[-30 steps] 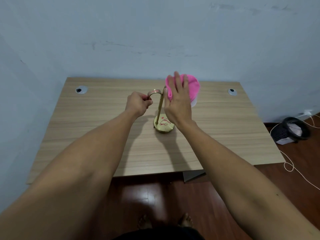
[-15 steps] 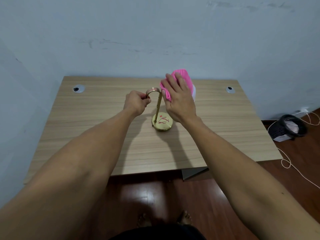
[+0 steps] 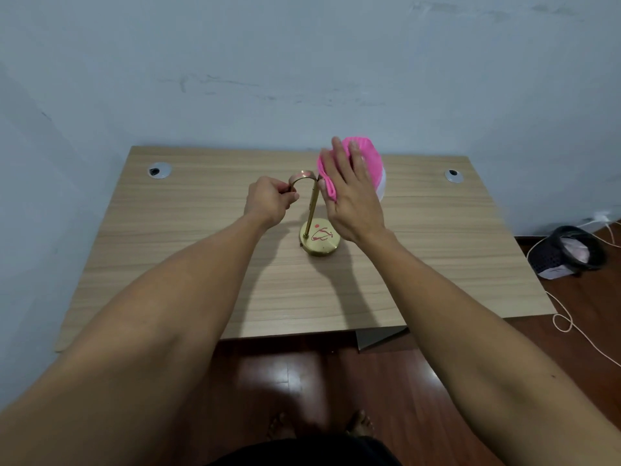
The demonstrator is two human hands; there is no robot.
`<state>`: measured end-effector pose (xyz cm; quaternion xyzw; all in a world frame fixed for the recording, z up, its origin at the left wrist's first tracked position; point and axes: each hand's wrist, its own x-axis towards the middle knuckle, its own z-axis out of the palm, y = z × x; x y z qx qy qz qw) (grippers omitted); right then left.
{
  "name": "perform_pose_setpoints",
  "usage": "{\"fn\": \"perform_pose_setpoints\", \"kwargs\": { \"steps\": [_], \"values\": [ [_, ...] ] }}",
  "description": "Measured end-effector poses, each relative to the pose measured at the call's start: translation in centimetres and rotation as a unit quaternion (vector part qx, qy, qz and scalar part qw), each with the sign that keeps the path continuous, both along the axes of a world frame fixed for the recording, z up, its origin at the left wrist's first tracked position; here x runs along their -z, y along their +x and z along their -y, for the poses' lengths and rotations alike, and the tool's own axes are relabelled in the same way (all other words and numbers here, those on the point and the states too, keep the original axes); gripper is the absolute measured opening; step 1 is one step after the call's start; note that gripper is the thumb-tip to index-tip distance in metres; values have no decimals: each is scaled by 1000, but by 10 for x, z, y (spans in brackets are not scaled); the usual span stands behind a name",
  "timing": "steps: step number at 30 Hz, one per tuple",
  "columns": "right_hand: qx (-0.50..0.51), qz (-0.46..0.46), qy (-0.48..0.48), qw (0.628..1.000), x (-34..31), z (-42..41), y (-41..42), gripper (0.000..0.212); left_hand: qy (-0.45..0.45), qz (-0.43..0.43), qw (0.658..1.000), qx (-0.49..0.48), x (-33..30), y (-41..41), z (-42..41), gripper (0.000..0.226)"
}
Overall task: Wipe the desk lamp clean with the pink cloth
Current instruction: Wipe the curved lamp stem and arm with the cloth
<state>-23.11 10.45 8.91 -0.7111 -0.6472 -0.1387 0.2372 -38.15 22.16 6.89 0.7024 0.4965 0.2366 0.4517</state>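
Note:
A gold desk lamp stands mid-desk, with a round base, a thin upright stem and a curved arm at the top. My left hand is closed around the end of that curved arm, left of the stem. My right hand presses the pink cloth flat against the lamp's white shade, which is mostly hidden behind the hand and cloth, just right of the stem.
The wooden desk stands against a pale blue wall, with cable grommets at back left and back right. A black basket and a white cord lie on the dark wood floor at right.
My right hand with the pink cloth slid up the shade, then back down and flatter against it. My left hand stays on the lamp's arm.

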Motion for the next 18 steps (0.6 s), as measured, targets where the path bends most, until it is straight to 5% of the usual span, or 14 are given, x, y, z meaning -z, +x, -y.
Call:
{"fn": "perform_pose_setpoints", "kwargs": {
  "steps": [4, 9, 12, 15, 18],
  "values": [
    [95, -218, 42, 970, -3, 2, -12, 67, 2, 4, 1000, -4, 2, -1, 1, 6],
    [28, -45, 0, 999, 20, 6, -12, 63, -3, 29, 1000, -6, -1, -2, 5, 9],
    [-59, -153, -5, 986, 35, 18, -22, 59, -1, 24, 1000, 0, -2, -2, 4, 9],
    [44, -398, 1, 916, 39, 26, -39, 36, -3, 21, 1000, 2, 0, -3, 2, 8],
    [228, -650, -1, 725, 31, 19, -44, 44, -7, 17, 1000, 3, -1, -4, 2, 14]
  ]
}}
